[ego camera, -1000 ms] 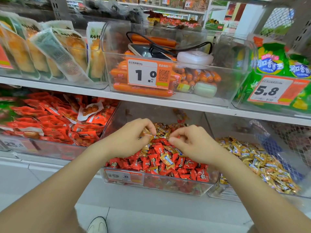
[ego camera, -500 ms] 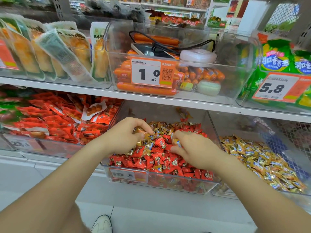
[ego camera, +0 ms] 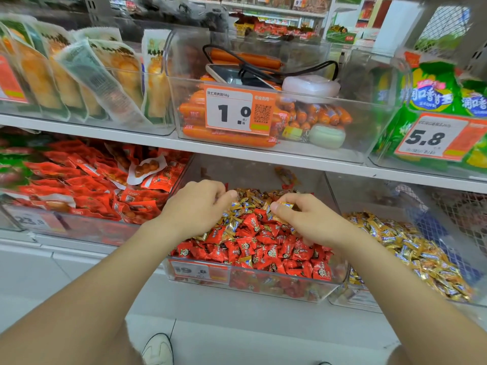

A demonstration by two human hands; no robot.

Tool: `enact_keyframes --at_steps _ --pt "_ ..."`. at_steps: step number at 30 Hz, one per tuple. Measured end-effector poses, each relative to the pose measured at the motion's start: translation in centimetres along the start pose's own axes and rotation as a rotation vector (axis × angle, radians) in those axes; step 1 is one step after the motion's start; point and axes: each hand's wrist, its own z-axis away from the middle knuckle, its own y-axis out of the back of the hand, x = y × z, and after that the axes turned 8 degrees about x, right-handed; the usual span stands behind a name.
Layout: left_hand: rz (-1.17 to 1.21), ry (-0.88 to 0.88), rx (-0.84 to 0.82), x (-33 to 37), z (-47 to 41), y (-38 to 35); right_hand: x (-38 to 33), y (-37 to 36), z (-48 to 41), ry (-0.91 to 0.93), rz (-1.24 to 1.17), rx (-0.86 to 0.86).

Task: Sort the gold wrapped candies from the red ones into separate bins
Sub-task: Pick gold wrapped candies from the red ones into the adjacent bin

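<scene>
The clear bin (ego camera: 250, 285) in the middle of the lower shelf is heaped with red candies (ego camera: 263, 248) towards its front and gold candies (ego camera: 247, 200) towards its back. Both of the person's hands are over that bin. The left hand (ego camera: 195, 209) curls down onto the pile at its left side, fingertips hidden. The right hand (ego camera: 308, 219), at its right side, pinches one gold candy (ego camera: 286, 206) between thumb and forefinger. Just right of the bin, a neighbouring bin (ego camera: 353, 299) holds an all-gold heap (ego camera: 411, 248). Left of it lie red packets (ego camera: 87, 185), and on the shelf above it sit sausages (ego camera: 229, 139) behind a price tag (ego camera: 238, 111).
</scene>
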Motion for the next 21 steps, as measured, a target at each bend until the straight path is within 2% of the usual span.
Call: enact_keyframes --at_steps 3,8,14,18,21 --pt "-0.151 -0.052 -0.094 0.0 0.0 -0.1 -0.1 -0.1 0.1 0.011 0.059 0.031" --pt "-0.409 -0.002 -0.249 -0.3 -0.2 -1.2 -0.7 -0.1 0.3 0.094 0.236 0.138" --pt "-0.399 -0.012 -0.373 -1.0 -0.7 -1.2 -1.3 -0.1 0.1 0.107 0.141 0.078" --pt "-0.371 -0.072 -0.365 -1.5 -0.8 -1.4 -1.5 -0.3 -0.4 0.142 -0.037 0.053" --pt "-0.262 -0.085 -0.337 -1.8 -0.8 -1.2 -1.5 -0.9 -0.6 0.13 -0.062 0.022"
